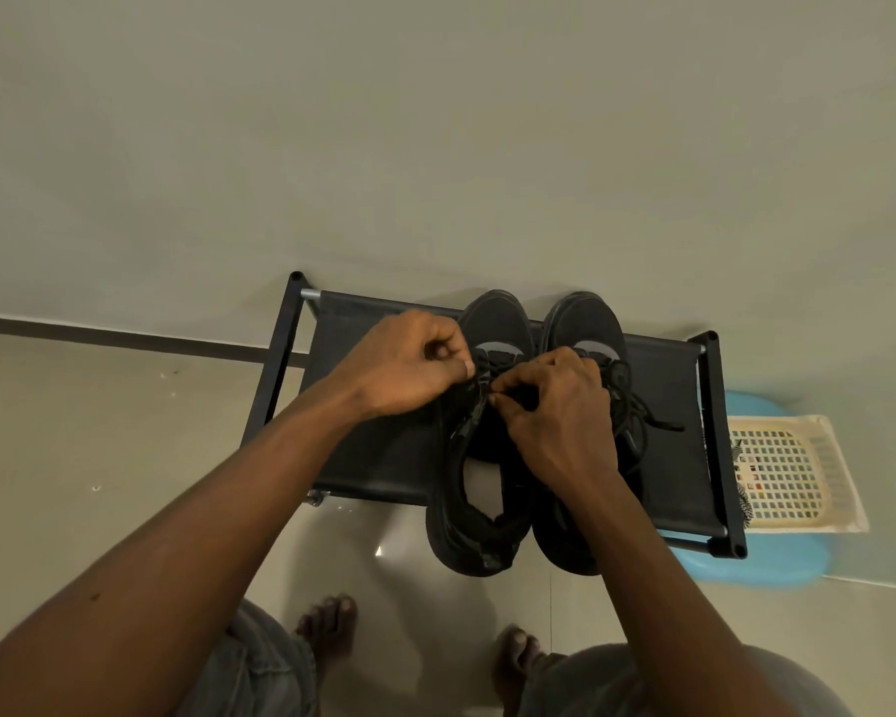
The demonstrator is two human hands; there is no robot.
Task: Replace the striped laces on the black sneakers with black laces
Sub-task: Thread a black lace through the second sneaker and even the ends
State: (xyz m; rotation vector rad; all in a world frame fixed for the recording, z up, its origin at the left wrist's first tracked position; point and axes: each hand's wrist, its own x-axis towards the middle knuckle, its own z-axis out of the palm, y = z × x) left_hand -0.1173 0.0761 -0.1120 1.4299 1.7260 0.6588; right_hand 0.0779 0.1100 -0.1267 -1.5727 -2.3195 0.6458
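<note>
Two black sneakers stand side by side on a black shoe rack [378, 447], toes toward the wall. Over the left sneaker [479, 514], my left hand [409, 362] pinches a black lace near the upper eyelets. My right hand [559, 411] pinches the black lace [479, 406] from the other side, fingers curled at the tongue. The right sneaker [585, 323] carries a black lace [642, 411] whose loose ends trail to the right. A striped lace [743, 501] hangs off the rack's right edge.
A cream perforated basket [792, 473] sits on a blue plastic stool [766, 561] right of the rack. The wall is directly behind the rack. My bare feet [332, 628] stand on the tiled floor in front of it.
</note>
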